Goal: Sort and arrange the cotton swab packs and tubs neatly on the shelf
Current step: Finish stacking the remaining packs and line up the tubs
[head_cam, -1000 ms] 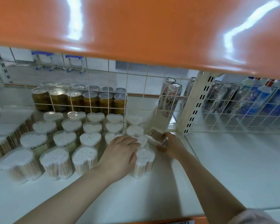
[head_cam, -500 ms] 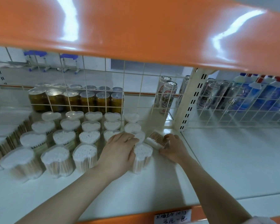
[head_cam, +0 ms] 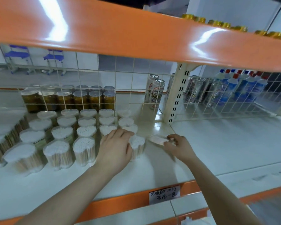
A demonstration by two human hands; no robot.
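Several clear heart-shaped tubs of cotton swabs (head_cam: 86, 132) stand in rows on the white shelf (head_cam: 152, 172). My left hand (head_cam: 115, 148) lies over the front row, fingers resting on a tub it hides and against the front right tub (head_cam: 137, 147). My right hand (head_cam: 179, 146) pinches a small flat pack of swabs (head_cam: 157, 139), blurred, just right of that tub and low over the shelf. Flat swab packs (head_cam: 0, 140) are stacked at the far left.
Behind the wire grid (head_cam: 88, 82) stand amber jars (head_cam: 81, 99), drink cans (head_cam: 156, 91) and blue bottles (head_cam: 243, 86). A perforated upright (head_cam: 177, 96) divides the bays. An orange shelf (head_cam: 136, 33) overhangs. A handwritten price label (head_cam: 165, 194) sits on the front edge.
The pack in my right hand has tipped from showing its swab sticks to lying flatter and lower. The camera has drawn back and up; my left hand has stayed on the tubs.
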